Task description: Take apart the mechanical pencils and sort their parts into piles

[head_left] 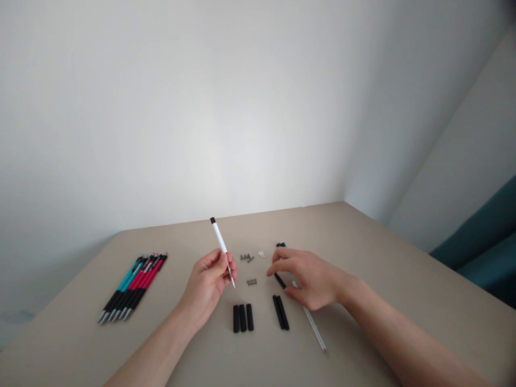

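My left hand (207, 287) is closed around a white pen barrel (219, 236) with a black end, tilted with that end up. A thin refill (231, 277) sticks out below the fingers. My right hand (308, 277) is over parts at the right, its curved fingers apart. Beneath it a black rod (279, 279) shows between thumb and index finger; its ends are partly hidden. White refills (316, 330) with metal tips run out from under this hand. Two thin black tubes (281, 313) lie just in front of it. Behind the fingers, black-ended pieces (281, 245) are partly covered.
Three thick black grips (242, 318) lie side by side near the front. Small metal springs (252, 281), metal cone tips (245, 257) and small white pieces (262, 254) are between my hands. At the left, several teal and red pens (135, 285) lie in a row on the table (193, 355).
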Demonstrator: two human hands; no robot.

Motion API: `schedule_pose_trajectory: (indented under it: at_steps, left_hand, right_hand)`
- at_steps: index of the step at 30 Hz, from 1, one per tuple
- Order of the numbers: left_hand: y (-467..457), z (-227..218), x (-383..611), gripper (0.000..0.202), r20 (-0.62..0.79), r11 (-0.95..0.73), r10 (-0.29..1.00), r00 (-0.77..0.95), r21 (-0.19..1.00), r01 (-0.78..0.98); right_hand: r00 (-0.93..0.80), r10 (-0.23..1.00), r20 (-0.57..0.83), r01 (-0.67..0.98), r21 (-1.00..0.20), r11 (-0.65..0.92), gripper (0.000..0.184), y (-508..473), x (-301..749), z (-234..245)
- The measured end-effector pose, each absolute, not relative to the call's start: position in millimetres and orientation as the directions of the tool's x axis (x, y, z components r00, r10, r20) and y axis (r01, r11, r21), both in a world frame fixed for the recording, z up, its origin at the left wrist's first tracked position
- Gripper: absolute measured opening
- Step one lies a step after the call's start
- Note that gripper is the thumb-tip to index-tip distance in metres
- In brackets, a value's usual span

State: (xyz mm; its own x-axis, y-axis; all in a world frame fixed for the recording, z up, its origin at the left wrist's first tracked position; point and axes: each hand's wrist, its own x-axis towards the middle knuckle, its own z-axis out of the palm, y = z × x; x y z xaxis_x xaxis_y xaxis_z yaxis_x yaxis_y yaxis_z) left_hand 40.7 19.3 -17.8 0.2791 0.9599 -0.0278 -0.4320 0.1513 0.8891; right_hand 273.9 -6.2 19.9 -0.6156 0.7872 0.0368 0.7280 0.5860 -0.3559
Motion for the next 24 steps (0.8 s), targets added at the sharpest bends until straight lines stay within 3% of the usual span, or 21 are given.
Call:
schedule_pose_trajectory:
  at_steps: [24]
  left_hand:
    - [19.6,-16.9,40.4,0.02,-0.013,0.127,0.967,0.256,0.891,-0.436]
  right_hand:
    - [-0.589,0.804,-0.08,0.768,-0.365,0.526,0.056,-4.7,285.9,23.6]
